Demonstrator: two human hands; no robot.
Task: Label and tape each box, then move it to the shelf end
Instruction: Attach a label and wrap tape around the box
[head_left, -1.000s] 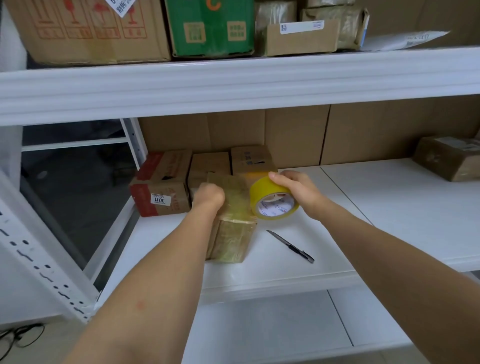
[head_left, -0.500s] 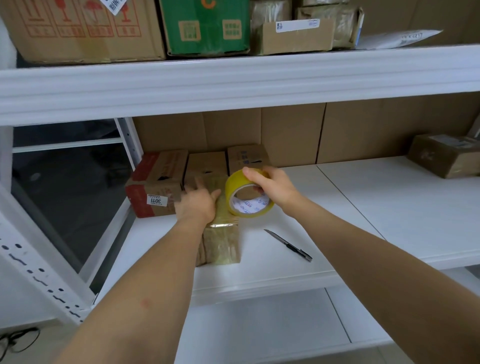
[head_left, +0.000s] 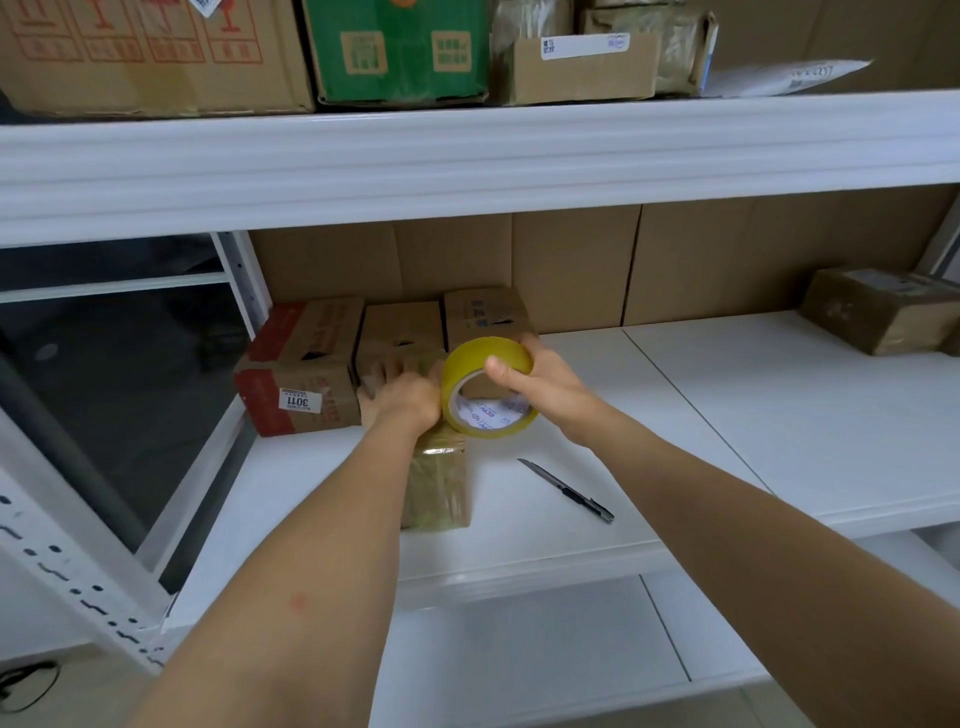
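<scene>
Reaching forward over the white shelf board (head_left: 332, 499), both bare forearms meet at a small cardboard box wrapped in glossy yellowish tape (head_left: 439, 488), which stands on the shelf under the hands. Just right of that box lies a slim black-handled utility knife (head_left: 569, 491), apart from both hands. The left hand (head_left: 402, 397) lies on top of the taped box with its fingers spread and straight, pressing down — a flat, released grip. Touching its right side, the right hand (head_left: 537, 382) grips a yellow roll of packing tape (head_left: 485, 387), thumb on the roll's outer band and fingers curled over its far edge; the roll stands on edge above the box.

Beyond the left hand, at the shelf's left end, three boxes sit side by side: a red-and-brown carton with a white "3011" sticker (head_left: 301, 369), a plain brown carton (head_left: 400, 330) and another brown carton with blue print (head_left: 485, 314). Far to the right of the right hand sits a taped brown parcel (head_left: 878, 309) — well apart.
</scene>
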